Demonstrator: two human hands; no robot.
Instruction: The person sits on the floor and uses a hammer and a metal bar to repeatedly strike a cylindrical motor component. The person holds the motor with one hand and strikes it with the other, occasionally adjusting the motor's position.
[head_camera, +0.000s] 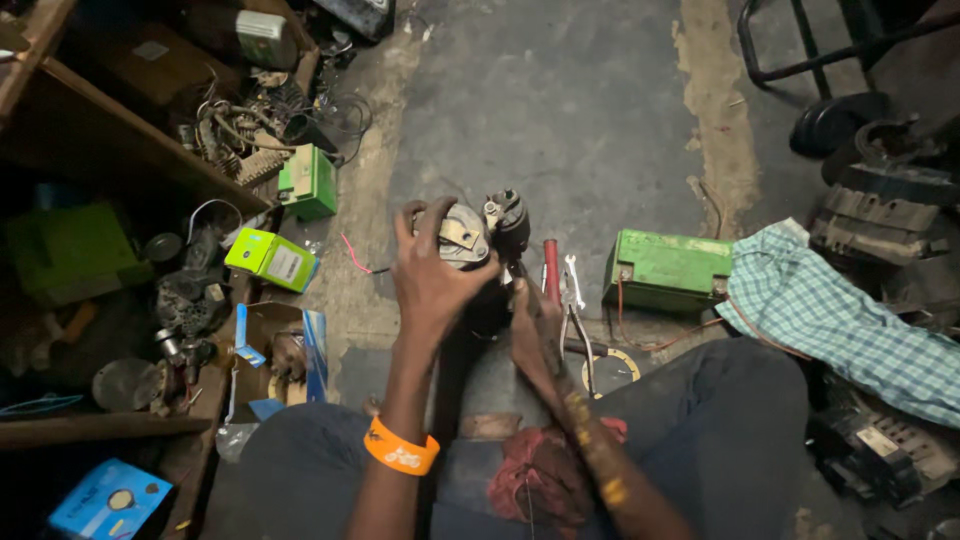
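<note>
Motor unit (470, 240), grey and dark, stood upright on the concrete floor (560, 110) at picture centre, gripped from above by the left hand (432, 275); fingers (405, 222) spread wide and curled round its metal end cap. Right hand (535, 325) pressed low at its 4 o'clock side, fingers hidden behind the housing, so could not tell whether closed on anything. Housing looked whole, cap still seated, nothing visibly removed; judged early in the work, with most of it left. Red-handled screwdriver (551, 270), small spanner (574, 280) and pliers (580, 345) laid ready just at 3 o'clock of the unit. Green battery (668, 268) farther out at 3 o'clock, checked cloth (840, 310) touching its far end. Small green boxes (308, 182) at 10 o'clock, wooden shelving (90, 120) crowded with wires and parts beyond. Red rag (535, 470) at 6 o'clock between the knees. Dim, cluttered repair shop, floor stained and patched.
</note>
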